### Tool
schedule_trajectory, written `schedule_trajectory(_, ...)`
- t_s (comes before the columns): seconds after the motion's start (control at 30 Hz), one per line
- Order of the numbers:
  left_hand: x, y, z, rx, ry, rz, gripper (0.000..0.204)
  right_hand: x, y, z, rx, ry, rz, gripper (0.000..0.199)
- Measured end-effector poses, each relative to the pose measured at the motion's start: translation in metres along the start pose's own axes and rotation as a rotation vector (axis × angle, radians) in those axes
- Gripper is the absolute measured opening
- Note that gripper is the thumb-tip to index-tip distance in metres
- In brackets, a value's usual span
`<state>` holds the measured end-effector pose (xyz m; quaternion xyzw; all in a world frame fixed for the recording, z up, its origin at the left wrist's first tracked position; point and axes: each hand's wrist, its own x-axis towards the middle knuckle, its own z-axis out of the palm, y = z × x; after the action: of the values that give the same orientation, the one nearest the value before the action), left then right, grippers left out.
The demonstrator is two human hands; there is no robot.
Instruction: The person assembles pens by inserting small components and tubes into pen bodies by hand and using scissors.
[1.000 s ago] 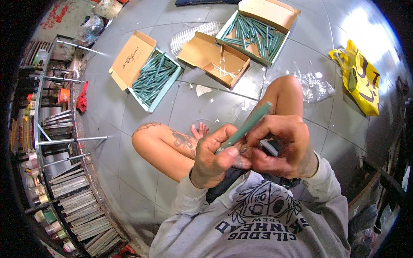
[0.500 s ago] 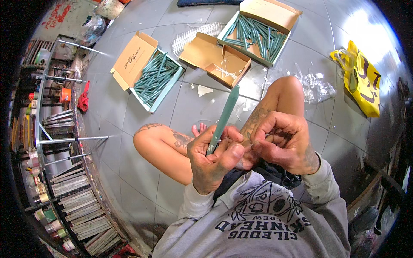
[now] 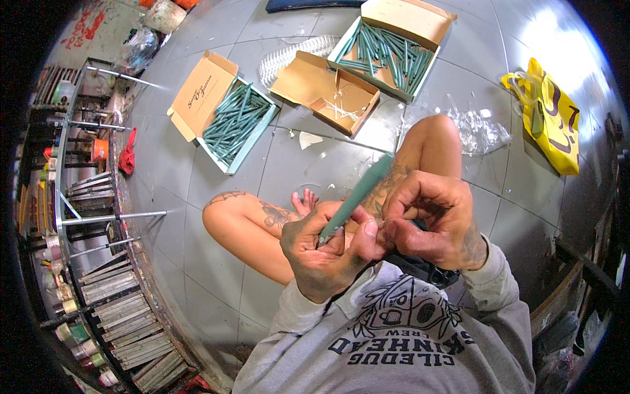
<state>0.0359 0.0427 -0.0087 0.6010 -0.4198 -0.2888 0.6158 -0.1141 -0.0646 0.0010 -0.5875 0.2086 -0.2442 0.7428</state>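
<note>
A green pen-shaped stick (image 3: 359,192) slants up and to the right out of my left hand (image 3: 314,253), whose fingers are closed around its lower end. Close by on the right, my right hand (image 3: 436,217) is curled with thumb and fingertips pinched together. Whatever lies in that pinch is hidden or too small to name. The fingertips of both hands meet or nearly meet above my lap. Beyond my legs, an open box (image 3: 254,144) at the left is full of similar green sticks. Another open box (image 3: 420,18) farther back holds more of them.
Between those boxes sits a small brown box (image 3: 298,77) with thin white sticks inside. Behind it lies a clear ridged plastic strip (image 3: 295,59). Crumpled clear plastic (image 3: 482,131) and a yellow bag (image 3: 550,125) are at the right. A metal rack (image 3: 118,215) lines the left side.
The green stick has tipped to the right and lower as my left hand turned. My left fingers have moved nearer to my right fingertips. My right hand stays almost in place.
</note>
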Motion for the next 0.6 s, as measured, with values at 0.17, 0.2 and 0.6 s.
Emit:
schedule_trajectory(0.17, -0.001, 0.0, -0.003, 0.0, -0.006, -0.015, 0.022, -0.001, 0.0, 0.002, 0.117, 0.021, 0.025, 0.014)
schedule_trajectory(0.2, 0.0, 0.001, -0.004, -0.014, -0.017, -0.027, 0.022, -0.001, -0.001, 0.003, 0.137, 0.029, 0.029, 0.014)
schedule_trajectory(0.6, 0.009, 0.008, 0.002, 0.051, -0.076, 0.02, 0.015, -0.004, 0.004, -0.001, 0.136, -0.01, 0.091, 0.017)
